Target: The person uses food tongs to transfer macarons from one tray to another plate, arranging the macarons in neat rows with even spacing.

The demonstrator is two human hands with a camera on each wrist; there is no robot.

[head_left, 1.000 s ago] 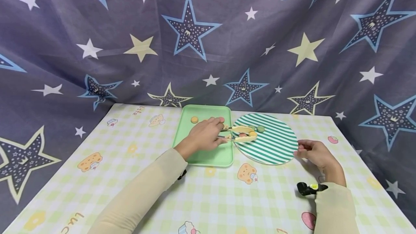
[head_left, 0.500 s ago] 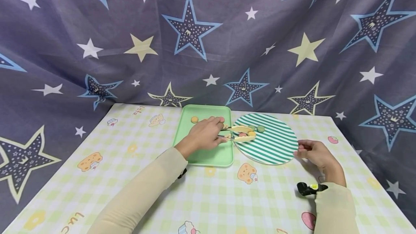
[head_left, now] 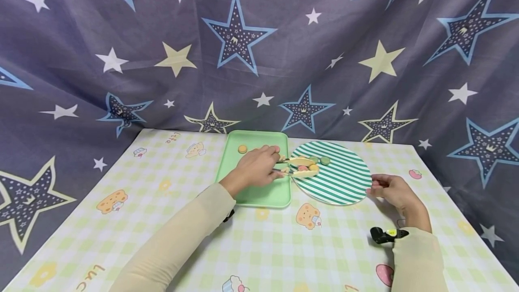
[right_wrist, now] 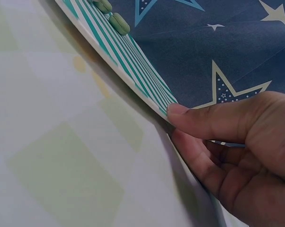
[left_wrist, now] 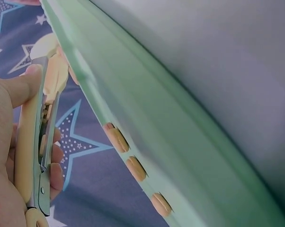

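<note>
My left hand [head_left: 255, 168] grips a pair of cream-handled tongs [head_left: 305, 173] over the right side of the green tray [head_left: 251, 196]. In the left wrist view, the thumb lies along one arm of the tongs [left_wrist: 26, 146], with fingers curled round the other. The tips reach over the left part of a round plate [head_left: 342, 186] with green and white stripes. A pink macaron [head_left: 302, 168] and a yellow macaron [head_left: 314, 167] lie between or right at the tips. Just beyond is a green macaron [head_left: 325, 161]. My right hand [head_left: 395, 190] pinches the plate's right rim between thumb and fingers.
A yellow macaron [head_left: 242, 149] sits at the tray's back left. A pink macaron [head_left: 276, 149] shows behind the left hand, which hides part of the tray. A checked tablecloth [head_left: 263, 247] covers the table, and a star-patterned curtain [head_left: 284, 57] hangs behind.
The tongs' tips have drawn slightly closer together and a little to the left. Both hands stay almost still, and the plate and tray keep their places.
</note>
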